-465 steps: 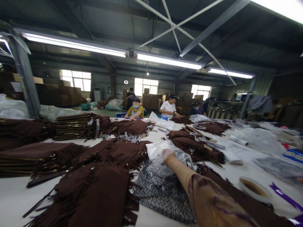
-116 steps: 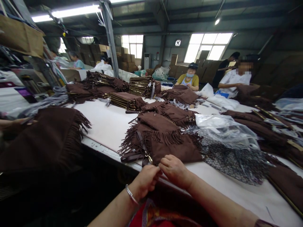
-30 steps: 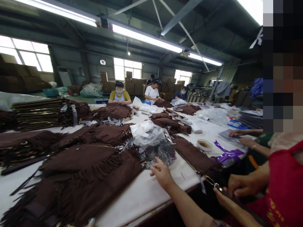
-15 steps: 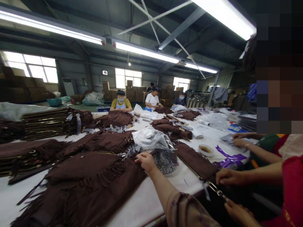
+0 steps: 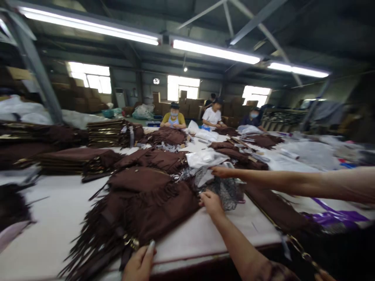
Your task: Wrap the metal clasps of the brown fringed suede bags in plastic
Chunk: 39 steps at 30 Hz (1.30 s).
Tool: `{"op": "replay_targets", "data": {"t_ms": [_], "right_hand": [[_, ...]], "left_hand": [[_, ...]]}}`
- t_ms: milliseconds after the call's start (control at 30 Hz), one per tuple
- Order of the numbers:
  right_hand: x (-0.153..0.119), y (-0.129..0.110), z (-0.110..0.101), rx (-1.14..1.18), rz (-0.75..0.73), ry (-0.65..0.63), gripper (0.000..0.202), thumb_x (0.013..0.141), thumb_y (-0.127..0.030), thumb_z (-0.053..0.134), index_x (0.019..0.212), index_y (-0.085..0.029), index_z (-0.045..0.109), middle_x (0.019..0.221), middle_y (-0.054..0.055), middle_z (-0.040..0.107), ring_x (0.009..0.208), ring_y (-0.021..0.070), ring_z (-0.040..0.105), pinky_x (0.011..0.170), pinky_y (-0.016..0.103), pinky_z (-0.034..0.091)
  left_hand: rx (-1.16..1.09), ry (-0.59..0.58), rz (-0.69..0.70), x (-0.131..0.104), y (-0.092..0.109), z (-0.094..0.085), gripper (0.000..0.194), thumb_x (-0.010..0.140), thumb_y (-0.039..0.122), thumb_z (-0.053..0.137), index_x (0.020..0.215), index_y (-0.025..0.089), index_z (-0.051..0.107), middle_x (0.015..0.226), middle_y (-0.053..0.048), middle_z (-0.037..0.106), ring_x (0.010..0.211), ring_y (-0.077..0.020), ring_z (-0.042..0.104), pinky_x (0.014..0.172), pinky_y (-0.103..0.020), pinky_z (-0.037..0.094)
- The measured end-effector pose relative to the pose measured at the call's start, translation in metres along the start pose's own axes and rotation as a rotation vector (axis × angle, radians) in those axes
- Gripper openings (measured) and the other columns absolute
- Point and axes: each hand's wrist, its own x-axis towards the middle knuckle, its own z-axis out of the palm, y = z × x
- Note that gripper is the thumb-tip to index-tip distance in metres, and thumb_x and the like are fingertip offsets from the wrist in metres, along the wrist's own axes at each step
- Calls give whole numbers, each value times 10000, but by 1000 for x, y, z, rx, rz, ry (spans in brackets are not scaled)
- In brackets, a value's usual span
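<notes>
A dark brown fringed bag [image 5: 164, 210] lies in front of me on the white table, its long fringe spread to the left. My left hand [image 5: 139, 262] is closed at the bag's near edge, thumb on top, beside a gold-coloured clasp [image 5: 132, 242]. My right hand [image 5: 211, 202] pinches the bag's right corner; the fingertips are partly hidden. Just behind it, a clear plastic bag [image 5: 205, 158] rests over speckled black-and-white material [image 5: 227, 193]. A co-worker's hand [image 5: 223, 171] reaches in from the right and touches the plastic.
Stacks of brown bags [image 5: 79, 160] stand at left, with more brown pieces [image 5: 152, 160] behind mine. To the right lie a brown bag with a gold chain [image 5: 278, 207] and purple plastic [image 5: 336, 218]. Several people sit across the table. A post [image 5: 38, 70] rises at far left.
The view has swung left. My left hand has come into sight at the bag's near edge. A co-worker's arm now stretches across to the plastic. My right hand stays at the bag's corner.
</notes>
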Motion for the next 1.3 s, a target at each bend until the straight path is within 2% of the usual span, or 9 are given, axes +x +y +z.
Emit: {"op": "replay_targets", "data": {"t_ms": [100, 233, 333, 433, 533, 733, 967, 1100, 1300], "right_hand": [[-59, 5, 9, -74, -232, -237, 301, 785, -424, 627, 616, -181, 678, 875, 98, 698, 794, 207, 648, 633, 261, 477], [-126, -2, 30, -132, -97, -689, 343, 867, -455, 551, 722, -173, 682, 546, -7, 574, 488, 121, 508, 509, 230, 396], [-144, -10, 49, -154, -58, -844, 362, 869, -425, 544, 646, -154, 632, 532, -22, 522, 474, 96, 454, 478, 210, 344], [-141, -14, 63, -134, -61, -936, 322, 855, -408, 549, 717, -142, 667, 573, -22, 533, 497, 92, 443, 490, 207, 348], [-135, -13, 72, -136, -66, -948, 304, 829, -403, 564, 776, -132, 692, 596, -15, 547, 524, 100, 447, 503, 212, 355], [-129, -4, 84, -201, -42, -854, 318, 780, -417, 581, 643, -135, 636, 556, -10, 523, 530, 109, 430, 497, 225, 326], [-123, -6, 81, -202, -99, -867, 305, 786, -408, 591, 658, -136, 644, 595, -6, 543, 585, 120, 459, 545, 226, 353], [-122, -4, 81, -187, -98, -910, 310, 786, -421, 597, 671, -138, 646, 597, -11, 544, 585, 118, 453, 545, 223, 353], [-124, -2, 88, -367, -65, -816, 372, 757, -459, 561, 592, -131, 627, 554, 5, 539, 555, 126, 449, 518, 239, 324]], "left_hand": [[-21, -18, 24, -11, 11, 0, 533, 833, 632, 438, 757, 160, 671, 713, -53, 657, 740, -224, 583, 689, -302, 435], [-46, -35, 61, -21, 20, 2, 424, 909, 490, 405, 730, 164, 609, 686, -26, 598, 684, -177, 524, 636, -280, 374], [-2, -31, 94, -31, 17, 3, 379, 936, 430, 381, 716, 179, 561, 667, -15, 564, 648, -164, 497, 607, -280, 343], [93, -18, 149, -39, 11, 3, 330, 957, 359, 349, 748, 190, 541, 689, -21, 570, 647, -164, 502, 613, -286, 339], [194, -15, 219, -43, 4, 3, 287, 966, 302, 327, 805, 194, 539, 758, -49, 601, 691, -178, 532, 642, -298, 359], [315, -25, 320, -44, -3, 3, 308, 982, 280, 266, 879, 185, 540, 869, -104, 629, 803, -214, 574, 739, -334, 428], [366, -44, 363, -45, -8, 7, 311, 977, 220, 248, 965, 164, 554, 936, -130, 643, 867, -232, 600, 792, -366, 477], [414, -3, 371, -45, -11, 9, 287, 971, 205, 265, 938, 171, 547, 898, -118, 646, 825, -231, 612, 747, -361, 495], [539, 71, 408, -44, -15, 11, 240, 959, 175, 299, 883, 187, 526, 824, -90, 642, 720, -217, 611, 652, -338, 497]]}}
